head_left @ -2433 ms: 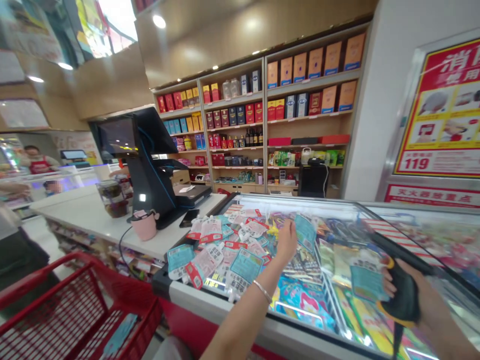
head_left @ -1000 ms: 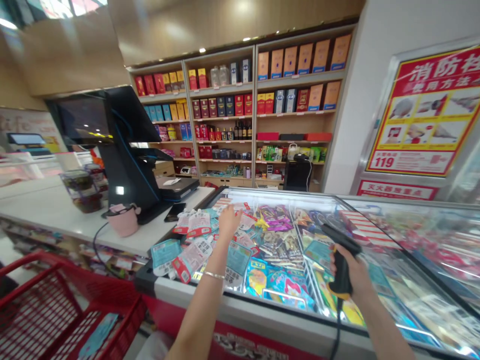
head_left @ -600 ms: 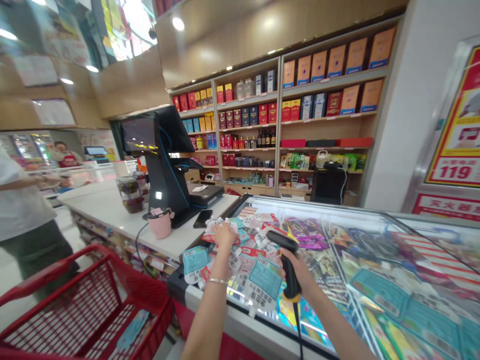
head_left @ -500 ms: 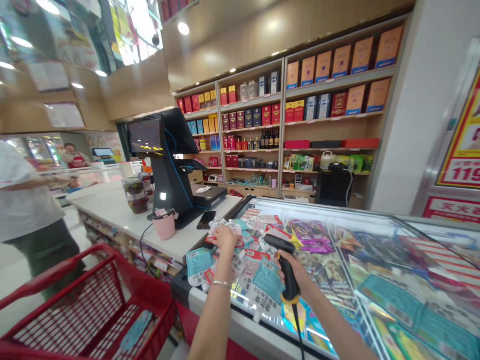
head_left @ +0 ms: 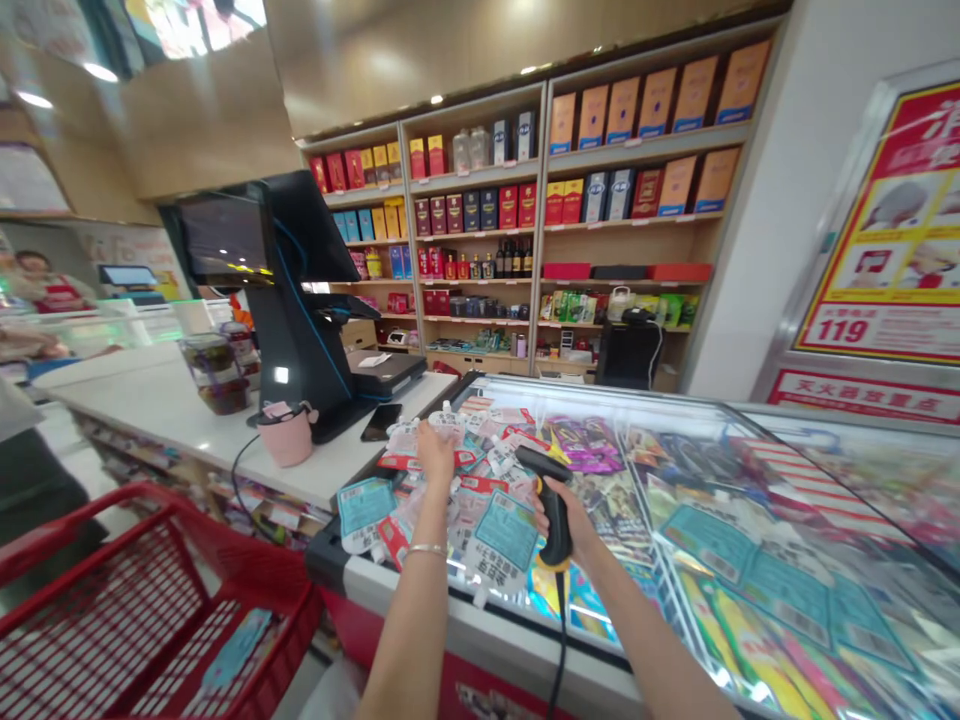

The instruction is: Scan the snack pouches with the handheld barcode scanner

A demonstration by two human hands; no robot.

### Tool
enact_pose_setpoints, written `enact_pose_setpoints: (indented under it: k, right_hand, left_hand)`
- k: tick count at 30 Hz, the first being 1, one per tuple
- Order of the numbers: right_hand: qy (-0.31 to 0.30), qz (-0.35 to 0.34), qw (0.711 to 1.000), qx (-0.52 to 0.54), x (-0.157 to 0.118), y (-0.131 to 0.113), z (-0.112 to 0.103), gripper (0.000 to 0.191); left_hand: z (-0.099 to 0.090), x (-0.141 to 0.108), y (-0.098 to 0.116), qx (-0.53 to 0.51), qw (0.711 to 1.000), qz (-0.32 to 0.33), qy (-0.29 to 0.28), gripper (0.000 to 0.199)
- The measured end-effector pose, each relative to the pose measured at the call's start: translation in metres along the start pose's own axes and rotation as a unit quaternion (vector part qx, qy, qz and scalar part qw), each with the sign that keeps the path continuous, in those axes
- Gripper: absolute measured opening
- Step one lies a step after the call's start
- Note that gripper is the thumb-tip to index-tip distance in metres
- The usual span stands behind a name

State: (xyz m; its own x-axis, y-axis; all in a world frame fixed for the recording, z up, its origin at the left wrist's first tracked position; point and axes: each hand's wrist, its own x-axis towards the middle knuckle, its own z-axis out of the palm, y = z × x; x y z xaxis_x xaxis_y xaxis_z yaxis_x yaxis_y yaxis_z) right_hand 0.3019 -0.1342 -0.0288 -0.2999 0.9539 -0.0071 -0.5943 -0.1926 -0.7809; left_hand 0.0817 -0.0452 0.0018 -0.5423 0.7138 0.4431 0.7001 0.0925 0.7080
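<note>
A shopper's or clerk's bare hands work over a pile of pouches [head_left: 504, 538] spread on the glass top of a freezer [head_left: 637, 625]. The left hand [head_left: 436, 452], a bangle [head_left: 427, 549] at its wrist, is on the pile's far left part, fingers bent over a pouch; whether they pinch it cannot be told. The right hand [head_left: 564, 520] is closed around the grip of a black scanner [head_left: 553, 508], its head above the pile's right side and its cord hanging over the near edge. More teal-labelled pouches [head_left: 784, 590] lie on the glass to the right. At left, a counter [head_left: 142, 415] holds a register [head_left: 289, 310], a pink cup [head_left: 286, 438] and a phone [head_left: 382, 422]; a red cart [head_left: 172, 600] stands at near left. Boxes fill far shelves [head_left: 472, 235].
</note>
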Motion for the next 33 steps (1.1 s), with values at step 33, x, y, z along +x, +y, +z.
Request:
enact_pose_setpoints:
  k: [33]
  right_hand:
    - [0.01,0.005,0.993,-0.121,-0.012,0.0,0.013,0.035]
  left_hand:
    - [0.009,-0.005,-0.001,-0.204,0.977,0.058,-0.013,0.058]
